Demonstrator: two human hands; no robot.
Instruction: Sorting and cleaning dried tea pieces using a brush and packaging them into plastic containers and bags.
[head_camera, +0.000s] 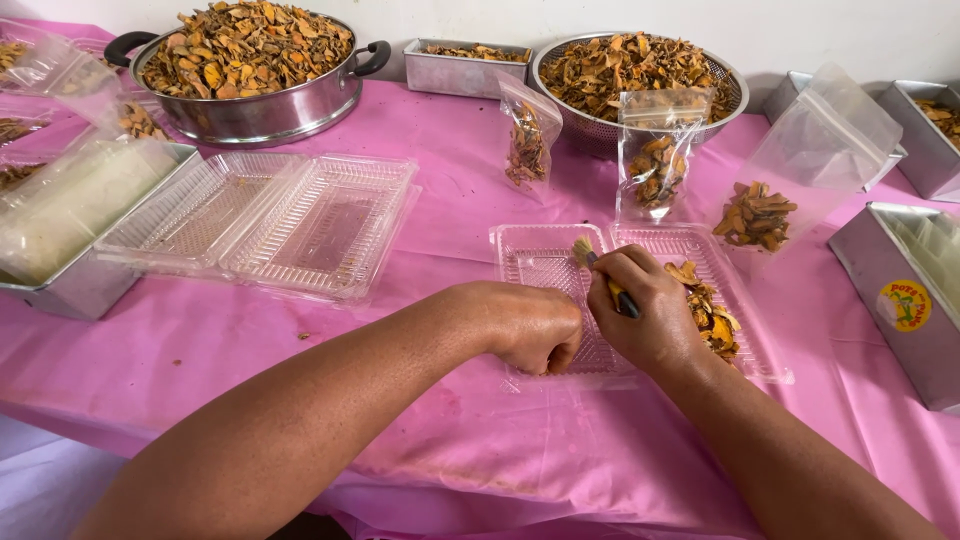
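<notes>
Head view, looking down, I see my two forearms come in from the near edge over the pink tablecloth (300, 330) and meet at the open clear clamshell tray (540, 260). My left hand (530, 330) is curled into a loose fist and rests on the near part of the tray's left half, seemingly pinning it down; whether anything sits inside the fist I cannot tell. My right hand (645, 315), just beside it and touching the same tray, is closed around a small brush (600, 270) in a pen-like pinch. The brush's long axis runs from my right palm up and to the left, bristles at the far end over the left half of the tray, so the bristle tip lies ahead of and slightly left of the grip. In the tray's right half, just right of my right hand, sits a heap of dried orange slices (712, 318). Farther off stand three partly filled clear zip bags (655, 160), then a metal colander (640, 75) and a big steel pot (250, 65) piled with the same slices
</notes>
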